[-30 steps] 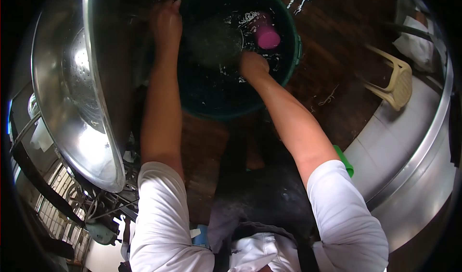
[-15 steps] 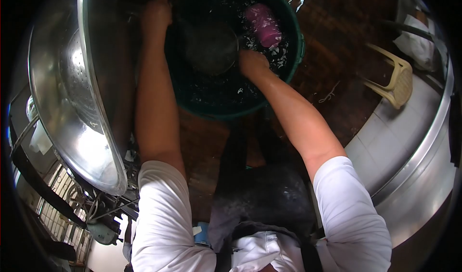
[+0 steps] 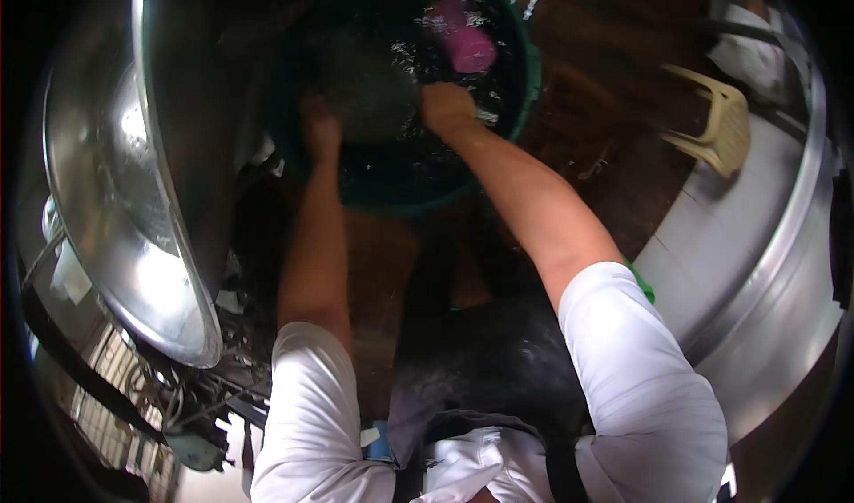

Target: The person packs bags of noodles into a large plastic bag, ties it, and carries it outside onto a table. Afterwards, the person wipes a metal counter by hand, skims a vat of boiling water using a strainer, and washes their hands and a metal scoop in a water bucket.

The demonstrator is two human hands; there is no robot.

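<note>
A big dark-green tub [image 3: 405,206] of dark, rippling water stands on the floor before me. Inside it, a round grey bowl-like vessel [image 3: 372,98] is blurred at the water's surface. My right hand [image 3: 447,107] is closed at the right edge of this vessel. Motion smears my left hand [image 3: 320,129], which is over the tub's left side, close to the vessel's left edge; its fingers do not show clearly. Beyond my right hand, a pink cup-like container [image 3: 469,49] floats in the water.
A large shiny metal basin [image 3: 133,174] with small perforations fills the left side. To the right are a cream plastic stool [image 3: 725,134], a pale tiled ledge [image 3: 703,227] and a curved metal edge [image 3: 774,263]. The brown floor [image 3: 605,85] looks wet.
My left hand has come from the tub's far left edge down and in toward the grey vessel. My right hand stays at the vessel's edge. The pink container has tilted.
</note>
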